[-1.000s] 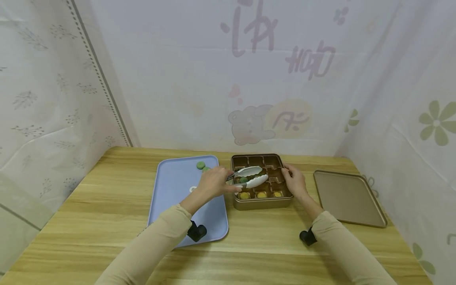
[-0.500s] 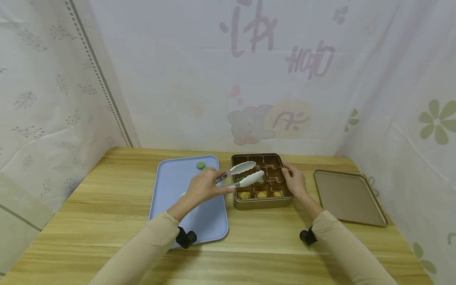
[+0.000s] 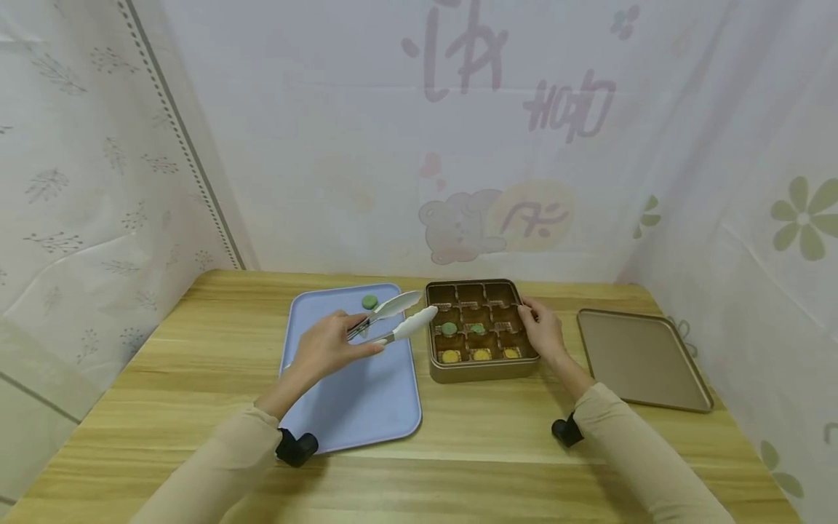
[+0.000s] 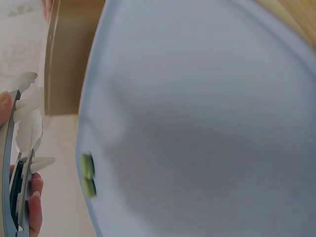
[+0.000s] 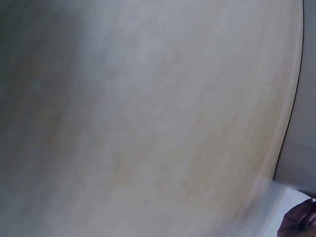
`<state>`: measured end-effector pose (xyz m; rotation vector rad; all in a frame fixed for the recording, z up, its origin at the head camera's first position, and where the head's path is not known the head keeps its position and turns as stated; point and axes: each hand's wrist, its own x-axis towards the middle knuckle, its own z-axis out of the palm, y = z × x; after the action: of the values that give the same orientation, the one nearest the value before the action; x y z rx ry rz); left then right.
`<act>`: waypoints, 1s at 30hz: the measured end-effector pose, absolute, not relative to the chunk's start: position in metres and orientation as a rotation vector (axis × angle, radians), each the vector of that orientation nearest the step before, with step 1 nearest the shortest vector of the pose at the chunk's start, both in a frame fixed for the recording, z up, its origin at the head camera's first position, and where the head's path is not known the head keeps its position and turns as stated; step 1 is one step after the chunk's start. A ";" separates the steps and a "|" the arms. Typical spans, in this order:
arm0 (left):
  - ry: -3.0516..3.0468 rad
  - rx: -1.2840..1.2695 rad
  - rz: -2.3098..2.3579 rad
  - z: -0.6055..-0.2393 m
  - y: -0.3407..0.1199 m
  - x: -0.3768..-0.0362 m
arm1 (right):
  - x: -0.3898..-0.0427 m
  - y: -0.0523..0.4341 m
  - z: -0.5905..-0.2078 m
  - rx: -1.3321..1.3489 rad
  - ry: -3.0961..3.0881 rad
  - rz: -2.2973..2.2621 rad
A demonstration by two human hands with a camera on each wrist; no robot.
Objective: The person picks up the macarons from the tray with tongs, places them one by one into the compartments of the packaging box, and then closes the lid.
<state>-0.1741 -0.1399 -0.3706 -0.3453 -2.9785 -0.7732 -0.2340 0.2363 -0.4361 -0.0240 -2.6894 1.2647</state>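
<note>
My left hand [image 3: 330, 346] grips a pair of tongs [image 3: 415, 322] with white scalloped tips, held above the blue tray [image 3: 356, 429]. The tips stand apart with nothing between them. On the tray's far part lies a round green cookie [image 3: 369, 301]; the left wrist view shows two green cookies [image 4: 87, 166] side by side. To the right is a brown tin [image 3: 484, 372] divided into compartments. Its near row holds three yellow cookies [image 3: 481, 355], and two green cookies [image 3: 449, 329] sit in the middle row. My right hand [image 3: 545, 331] holds the tin's right rim.
A flat brown lid [image 3: 644, 360] lies right of the tin on the wooden table [image 3: 478, 466]. Patterned cloth [image 3: 366, 145] hangs behind the table and along both sides.
The left hand has drawn the tongs left from over the tin to over the tray. A green cookie now shows in the middle compartment. The right hand has stayed at the tin.
</note>
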 end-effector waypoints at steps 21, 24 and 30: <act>-3.003 -0.199 -0.597 -0.385 -0.193 -0.163 | -0.234 0.237 -0.437 -0.019 -2.690 1.276; -3.017 -0.188 -0.570 -0.386 -0.194 -0.164 | -0.234 0.237 -0.438 -0.006 -2.685 1.271; -3.026 -0.202 -0.549 -0.387 -0.192 -0.168 | -0.233 0.237 -0.437 -0.004 -2.694 1.285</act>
<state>-0.1677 -0.1925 -0.3875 -0.2022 -3.0256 -0.5494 -0.2329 0.2369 -0.4371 -0.0035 -2.6936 1.2846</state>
